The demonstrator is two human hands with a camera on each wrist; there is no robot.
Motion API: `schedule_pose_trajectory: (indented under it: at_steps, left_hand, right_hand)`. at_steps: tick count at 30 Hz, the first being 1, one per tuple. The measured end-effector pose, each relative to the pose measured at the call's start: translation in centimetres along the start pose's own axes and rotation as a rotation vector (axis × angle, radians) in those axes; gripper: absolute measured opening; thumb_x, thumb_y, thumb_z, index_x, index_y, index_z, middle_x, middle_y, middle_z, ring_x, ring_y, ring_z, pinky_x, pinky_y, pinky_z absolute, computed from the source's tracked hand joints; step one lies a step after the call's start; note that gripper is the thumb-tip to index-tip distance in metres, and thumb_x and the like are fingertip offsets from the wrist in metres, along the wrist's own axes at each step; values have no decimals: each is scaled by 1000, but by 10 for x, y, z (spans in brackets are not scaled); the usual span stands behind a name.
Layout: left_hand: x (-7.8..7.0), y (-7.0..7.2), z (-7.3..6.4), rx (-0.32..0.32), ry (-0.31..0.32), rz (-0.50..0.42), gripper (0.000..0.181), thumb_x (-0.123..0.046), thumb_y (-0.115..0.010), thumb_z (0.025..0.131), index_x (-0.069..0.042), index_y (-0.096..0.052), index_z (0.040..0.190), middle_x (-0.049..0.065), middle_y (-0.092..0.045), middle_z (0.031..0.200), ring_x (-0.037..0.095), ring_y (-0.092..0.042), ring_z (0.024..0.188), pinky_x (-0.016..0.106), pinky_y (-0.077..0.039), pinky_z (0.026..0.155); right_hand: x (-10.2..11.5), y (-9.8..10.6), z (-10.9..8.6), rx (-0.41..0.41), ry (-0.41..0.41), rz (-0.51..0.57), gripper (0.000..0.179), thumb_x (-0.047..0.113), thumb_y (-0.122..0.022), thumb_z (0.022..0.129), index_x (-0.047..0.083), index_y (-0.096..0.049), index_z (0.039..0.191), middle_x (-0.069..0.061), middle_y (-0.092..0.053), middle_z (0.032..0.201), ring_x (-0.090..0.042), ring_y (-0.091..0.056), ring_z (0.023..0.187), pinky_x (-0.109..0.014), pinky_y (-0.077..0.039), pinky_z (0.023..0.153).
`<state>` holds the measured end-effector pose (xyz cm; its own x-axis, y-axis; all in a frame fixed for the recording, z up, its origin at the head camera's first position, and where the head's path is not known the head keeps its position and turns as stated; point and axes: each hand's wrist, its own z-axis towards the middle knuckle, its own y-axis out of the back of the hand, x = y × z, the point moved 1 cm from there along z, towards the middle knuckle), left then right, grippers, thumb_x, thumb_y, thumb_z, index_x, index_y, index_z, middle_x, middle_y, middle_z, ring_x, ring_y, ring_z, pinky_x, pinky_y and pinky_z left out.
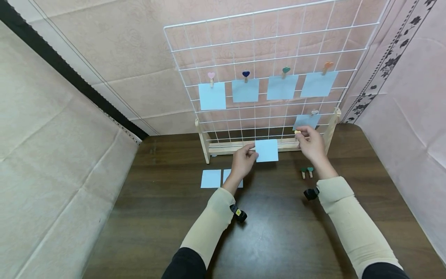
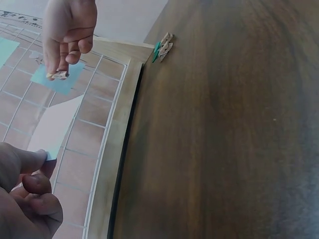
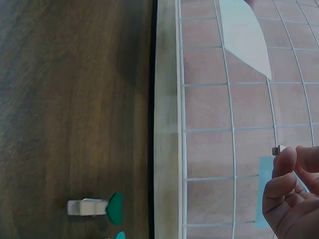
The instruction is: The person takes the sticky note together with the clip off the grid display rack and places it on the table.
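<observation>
My left hand [image 1: 242, 161] pinches a light blue paper square [image 1: 266, 150] by its left edge, in front of the lower part of the white wire grid [image 1: 254, 102]. To the right, my right hand [image 1: 311, 144] pinches a small wooden clothespin [image 2: 59, 75] with a yellow heart, its wooden end showing between the fingertips. Just behind that hand hangs another blue square [image 1: 306, 121] under a pale clip [image 1: 314, 112]. Higher up hang several blue squares, one of them [image 1: 212, 96] under a pink heart clip [image 1: 211, 75].
Two blue squares lie on the brown table [image 1: 156, 217], the left one [image 1: 210, 179] in full sight, the other [image 1: 227, 174] partly behind my left wrist. Two green-topped clothespins [image 1: 307, 173] lie below my right hand. Wooden feet [image 1: 203, 143] support the grid.
</observation>
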<state>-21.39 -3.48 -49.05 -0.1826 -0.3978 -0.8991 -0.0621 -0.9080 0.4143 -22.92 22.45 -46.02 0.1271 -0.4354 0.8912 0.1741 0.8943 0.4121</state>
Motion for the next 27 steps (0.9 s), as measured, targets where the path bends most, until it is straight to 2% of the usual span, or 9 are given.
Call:
schedule_pose_trajectory:
  at_steps: [3, 5, 10, 13, 16, 21, 23, 27]
  left_hand:
    - [2, 1, -3, 6, 8, 1, 39, -9, -66, 104, -1, -64, 141, 8, -75, 101, 20, -71, 101, 31, -58, 90]
    - [4, 1, -6, 11, 23, 0, 40, -10, -66, 104, -1, -64, 142, 7, -75, 100, 18, -70, 99, 30, -58, 87]
    - [7, 3, -12, 22, 51, -8, 42, -11, -67, 104, -3, -62, 145, 6, -75, 97, 11, -60, 72, 25, -50, 63]
    - [10, 5, -15, 28, 56, -6, 43, -11, -67, 104, -4, -61, 146, 5, -76, 96, 9, -54, 64, 24, -44, 55]
    - [14, 7, -18, 29, 68, -6, 43, -11, -67, 103, -4, -61, 146, 4, -76, 96, 9, -54, 64, 25, -44, 56]
    - [19, 10, -20, 38, 92, 8, 42, -12, -68, 103, -4, -62, 144, 3, -77, 97, 10, -60, 74, 26, -49, 69]
    - [20, 12, -22, 44, 99, 3, 43, -12, -68, 103, -4, -62, 145, 3, -77, 97, 11, -60, 74, 27, -49, 69]
    - [21, 13, -24, 48, 105, -27, 45, -10, -69, 102, -4, -61, 146, 4, -77, 95, 12, -58, 69, 27, -48, 65]
  right_hand:
    - [-2, 2, -3, -6, -8, 5, 34, 16, -55, 110, -7, -62, 135, -25, -63, 117, 5, -58, 64, -17, -49, 60]
    - [-4, 3, -5, -8, -18, 14, 35, 17, -54, 110, -7, -62, 135, -25, -62, 116, 4, -58, 65, -17, -49, 60]
    - [-12, 6, -10, -18, -34, 15, 35, 18, -54, 111, -7, -61, 134, -23, -62, 114, -4, -62, 66, -19, -49, 59]
    - [-16, 8, -13, -23, -47, -10, 36, 20, -53, 111, -6, -62, 135, -22, -62, 114, -3, -61, 66, -21, -48, 58]
    - [-20, 9, -16, -27, -56, -33, 36, 20, -53, 111, -5, -62, 135, -22, -63, 114, -2, -61, 66, -22, -48, 58]
    - [-26, 10, -21, -19, -72, -38, 37, 20, -53, 111, -6, -62, 135, -24, -63, 115, -13, -66, 69, -20, -51, 61]
    - [-28, 11, -23, -13, -85, -41, 37, 21, -53, 111, -5, -62, 137, -24, -63, 117, -14, -66, 71, -19, -51, 62]
    - [-34, 13, -27, -9, -99, -53, 37, 21, -52, 112, -3, -62, 139, -24, -63, 118, -6, -62, 69, -20, -52, 63]
